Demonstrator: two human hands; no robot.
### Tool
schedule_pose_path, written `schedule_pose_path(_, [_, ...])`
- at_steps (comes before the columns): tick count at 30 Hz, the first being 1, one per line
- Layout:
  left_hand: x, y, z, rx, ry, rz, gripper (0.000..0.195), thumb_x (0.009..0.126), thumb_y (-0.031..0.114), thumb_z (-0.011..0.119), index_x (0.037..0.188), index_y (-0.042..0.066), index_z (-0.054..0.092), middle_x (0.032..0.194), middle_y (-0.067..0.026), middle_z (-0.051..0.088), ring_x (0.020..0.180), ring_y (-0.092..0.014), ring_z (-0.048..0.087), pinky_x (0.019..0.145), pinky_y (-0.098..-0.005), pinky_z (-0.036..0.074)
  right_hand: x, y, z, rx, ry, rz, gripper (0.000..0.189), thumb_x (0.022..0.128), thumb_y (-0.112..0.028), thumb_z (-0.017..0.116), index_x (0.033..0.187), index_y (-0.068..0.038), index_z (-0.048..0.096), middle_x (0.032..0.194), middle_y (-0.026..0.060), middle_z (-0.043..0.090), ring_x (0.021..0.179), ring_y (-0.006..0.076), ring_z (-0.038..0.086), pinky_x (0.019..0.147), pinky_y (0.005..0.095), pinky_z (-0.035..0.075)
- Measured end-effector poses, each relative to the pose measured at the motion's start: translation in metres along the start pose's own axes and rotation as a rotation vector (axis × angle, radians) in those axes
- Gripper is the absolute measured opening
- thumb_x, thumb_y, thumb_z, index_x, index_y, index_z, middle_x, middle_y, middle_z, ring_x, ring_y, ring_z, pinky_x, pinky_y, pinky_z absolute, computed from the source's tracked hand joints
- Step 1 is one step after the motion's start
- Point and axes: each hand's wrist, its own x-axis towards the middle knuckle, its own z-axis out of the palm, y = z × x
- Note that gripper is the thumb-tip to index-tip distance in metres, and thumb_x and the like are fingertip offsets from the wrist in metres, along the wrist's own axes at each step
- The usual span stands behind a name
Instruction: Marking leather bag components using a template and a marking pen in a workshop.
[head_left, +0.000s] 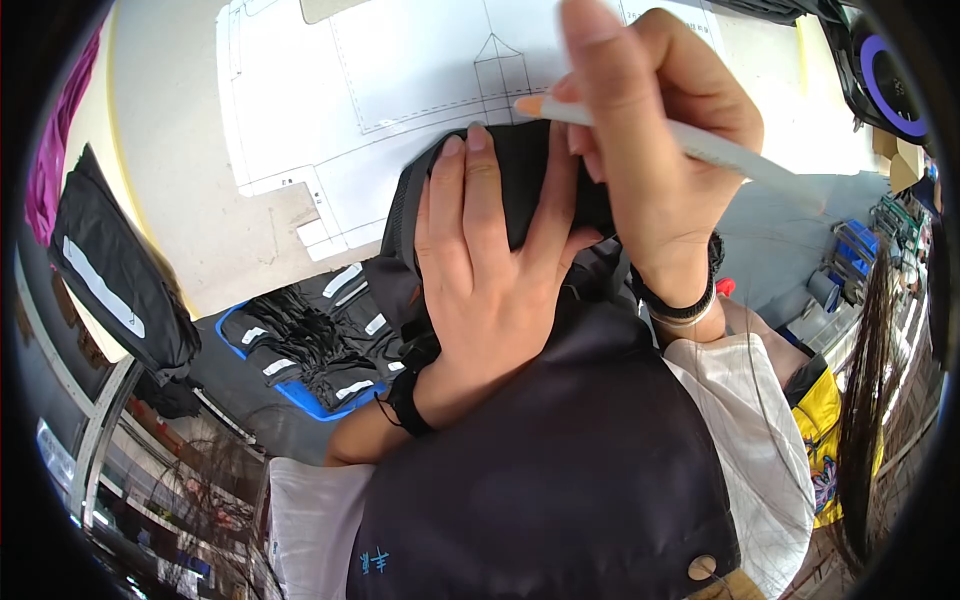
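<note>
My left hand (487, 255) lies on a black fabric piece (521, 176), holding it down with spread fingers. Two fingertips rest at its top edge, where it overlaps a white paper pattern (420, 97). Drawn on that paper are solid and dashed lines, with an arrow-like shape near the fabric's edge. My right hand (660, 142) grips a white pen (720, 154) with an orange tip. This tip is over the paper just beyond the fabric; whether it touches cannot be seen. Part of the fabric is hidden under both hands.
The pale worktable (172, 150) ends before my dark apron (540, 450). Below on the left, a blue crate (322, 409) holds black fabric pieces with white strips. A black bundle (120, 277) hangs at the table's left edge, beside magenta cloth (56, 165). Black items (840, 67) lie upper right.
</note>
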Motion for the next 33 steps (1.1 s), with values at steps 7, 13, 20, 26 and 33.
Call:
schedule_pose_path(7, [0.000,0.001,0.003,-0.021,0.057,-0.016,0.045,0.098,0.050,0.039,0.118,0.019,0.065,0.128,-0.0178,0.049,0.119,-0.033,0.048,0.093,-0.0414,0.048,-0.005,0.003,0.014,-0.164,0.035,-0.142,0.029,0.087,-0.022,0.070,0.067,-0.005,0.057,0.059,0.0024,0.061,0.049,0.0020,0.048,0.044,0.0173,0.035])
schedule_pose_path(13, [-0.001,-0.001,0.004,-0.020,0.064,-0.010,0.042,0.098,0.047,0.041,0.118,0.019,0.065,0.129,-0.0174,0.049,0.119,-0.032,0.048,0.093,-0.0406,0.048,-0.002,0.004,0.014,-0.310,0.011,-0.207,0.026,0.083,-0.015,0.075,0.066,-0.004,0.059,0.060,0.0028,0.064,0.049,0.0015,0.050,0.044,0.0156,0.035])
schedule_pose_path(20, [-0.001,-0.001,0.004,-0.046,0.068,-0.012,0.040,0.099,0.045,0.041,0.118,0.019,0.065,0.128,-0.0174,0.049,0.120,-0.032,0.048,0.093,-0.0400,0.048,0.003,-0.007,0.000,-0.338,-0.196,-0.186,0.022,0.080,-0.007,0.077,0.066,-0.003,0.060,0.058,0.0019,0.062,0.049,0.0013,0.051,0.045,0.0155,0.036])
schedule_pose_path(26, [-0.001,0.000,0.007,-0.043,0.103,-0.023,0.040,0.100,0.044,0.039,0.115,0.020,0.067,0.128,-0.0166,0.049,0.119,-0.031,0.049,0.092,-0.0394,0.049,0.002,-0.002,0.004,-0.312,-0.136,-0.161,0.025,0.083,-0.007,0.074,0.064,-0.003,0.058,0.056,-0.0013,0.058,0.049,0.0001,0.047,0.045,0.0160,0.032])
schedule_pose_path(33, [0.000,0.000,0.010,-0.058,0.129,-0.019,0.040,0.101,0.043,0.037,0.114,0.019,0.067,0.127,-0.0164,0.051,0.118,-0.031,0.050,0.091,-0.0392,0.050,0.000,-0.004,0.001,-0.501,-0.117,-0.191,0.026,0.083,-0.007,0.072,0.063,-0.002,0.057,0.054,-0.0017,0.056,0.049,0.0003,0.047,0.045,0.0161,0.033])
